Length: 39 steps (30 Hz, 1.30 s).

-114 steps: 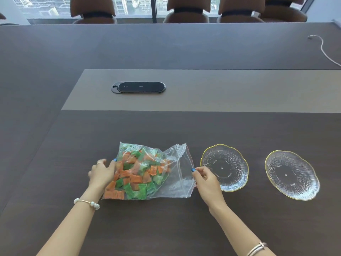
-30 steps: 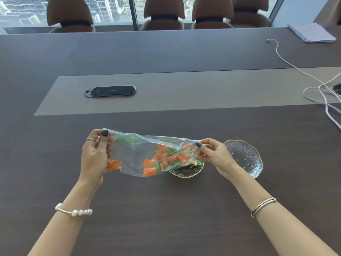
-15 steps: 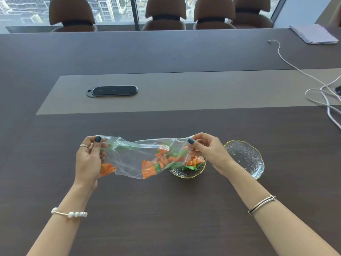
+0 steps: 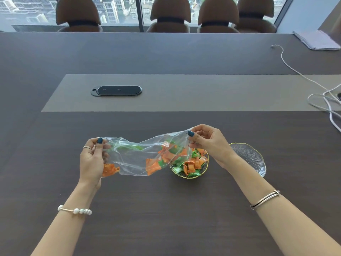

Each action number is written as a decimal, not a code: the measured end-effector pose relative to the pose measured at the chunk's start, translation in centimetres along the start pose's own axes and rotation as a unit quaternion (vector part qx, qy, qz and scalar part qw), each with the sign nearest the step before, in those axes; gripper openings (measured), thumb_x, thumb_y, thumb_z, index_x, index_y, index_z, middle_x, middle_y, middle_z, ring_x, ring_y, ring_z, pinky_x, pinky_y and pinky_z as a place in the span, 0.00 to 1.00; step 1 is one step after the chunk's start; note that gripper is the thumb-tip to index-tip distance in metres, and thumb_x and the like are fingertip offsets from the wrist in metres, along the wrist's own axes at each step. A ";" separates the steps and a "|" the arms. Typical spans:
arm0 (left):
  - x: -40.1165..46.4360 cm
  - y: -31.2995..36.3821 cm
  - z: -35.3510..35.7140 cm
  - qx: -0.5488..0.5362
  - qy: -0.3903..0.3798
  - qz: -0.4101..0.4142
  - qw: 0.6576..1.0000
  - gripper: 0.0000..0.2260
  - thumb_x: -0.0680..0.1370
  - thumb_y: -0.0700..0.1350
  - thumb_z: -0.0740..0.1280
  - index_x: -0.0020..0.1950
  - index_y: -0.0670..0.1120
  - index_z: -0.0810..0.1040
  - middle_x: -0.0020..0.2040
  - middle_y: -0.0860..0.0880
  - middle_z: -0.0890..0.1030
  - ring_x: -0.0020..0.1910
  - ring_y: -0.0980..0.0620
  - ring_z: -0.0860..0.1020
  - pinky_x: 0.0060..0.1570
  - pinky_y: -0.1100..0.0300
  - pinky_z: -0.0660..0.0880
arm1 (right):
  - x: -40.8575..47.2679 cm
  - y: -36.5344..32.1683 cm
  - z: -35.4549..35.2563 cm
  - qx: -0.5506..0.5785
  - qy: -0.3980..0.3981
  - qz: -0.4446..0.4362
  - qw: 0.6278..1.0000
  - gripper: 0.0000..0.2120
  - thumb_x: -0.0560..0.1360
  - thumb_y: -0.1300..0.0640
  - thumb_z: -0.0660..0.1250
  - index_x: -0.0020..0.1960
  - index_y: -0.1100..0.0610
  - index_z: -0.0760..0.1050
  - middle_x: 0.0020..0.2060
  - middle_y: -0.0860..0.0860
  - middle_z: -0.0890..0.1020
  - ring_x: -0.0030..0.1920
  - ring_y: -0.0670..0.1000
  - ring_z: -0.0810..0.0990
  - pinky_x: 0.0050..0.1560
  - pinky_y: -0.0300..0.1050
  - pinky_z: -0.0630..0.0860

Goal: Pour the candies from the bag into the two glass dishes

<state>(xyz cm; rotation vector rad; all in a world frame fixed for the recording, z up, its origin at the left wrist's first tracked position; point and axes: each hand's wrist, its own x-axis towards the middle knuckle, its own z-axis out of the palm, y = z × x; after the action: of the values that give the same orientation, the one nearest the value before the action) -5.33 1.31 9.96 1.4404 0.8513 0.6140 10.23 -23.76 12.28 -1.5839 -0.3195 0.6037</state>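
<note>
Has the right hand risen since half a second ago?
Yes. The right hand, pinching the bag, has lifted higher above the filling dish's rim, tipping candies out.

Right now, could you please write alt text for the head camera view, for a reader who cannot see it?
Two bare hands stretch a clear plastic bag over a dark table, the left hand holding its closed end and the right hand its mouth, spilling orange and green candies into a gold-rimmed glass dish. A second glass dish sits empty to the right.
</note>
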 end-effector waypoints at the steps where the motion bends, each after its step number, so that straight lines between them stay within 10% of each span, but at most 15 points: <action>1: -0.1 0.0 0.2 -0.005 -0.002 0.000 1.000 0.10 0.80 0.46 0.58 0.40 0.53 0.74 0.37 0.53 0.76 0.25 0.60 0.67 0.21 0.71 0.69 | -0.1 -0.1 -0.1 -0.002 0.003 -0.003 1.000 0.03 0.73 0.64 0.66 0.44 0.59 0.77 0.36 0.56 0.79 0.36 0.47 0.80 0.42 0.39 0.81; 20: -1.9 2.0 9.7 -0.041 -0.077 0.018 0.996 0.10 0.80 0.47 0.59 0.40 0.53 0.74 0.36 0.53 0.76 0.25 0.60 0.65 0.23 0.68 0.69 | -3.3 -2.3 -9.3 -0.018 0.096 -0.032 0.995 0.03 0.72 0.59 0.68 0.44 0.58 0.78 0.36 0.55 0.80 0.33 0.47 0.80 0.40 0.38 0.80; 30: -5.9 1.5 18.0 -0.043 -0.133 0.010 0.990 0.10 0.80 0.43 0.57 0.41 0.51 0.73 0.36 0.50 0.76 0.21 0.60 0.66 0.23 0.69 0.67 | -6.0 0.4 -18.2 0.017 0.161 -0.005 0.987 0.20 0.59 0.44 0.73 0.43 0.58 0.79 0.29 0.46 0.81 0.34 0.44 0.81 0.43 0.39 0.81; 39: -8.5 1.7 23.6 0.004 -0.171 0.020 0.985 0.09 0.80 0.41 0.57 0.43 0.50 0.74 0.36 0.51 0.77 0.25 0.59 0.69 0.24 0.69 0.70 | -6.3 6.9 -23.4 0.055 0.199 0.066 0.976 0.07 0.67 0.57 0.71 0.42 0.59 0.78 0.29 0.50 0.80 0.32 0.46 0.79 0.39 0.38 0.81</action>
<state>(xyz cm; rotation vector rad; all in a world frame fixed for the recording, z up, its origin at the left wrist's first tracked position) 8.90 -19.37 11.15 1.5196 0.5559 0.3775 17.06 -47.45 7.00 -1.5857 0.1182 0.3852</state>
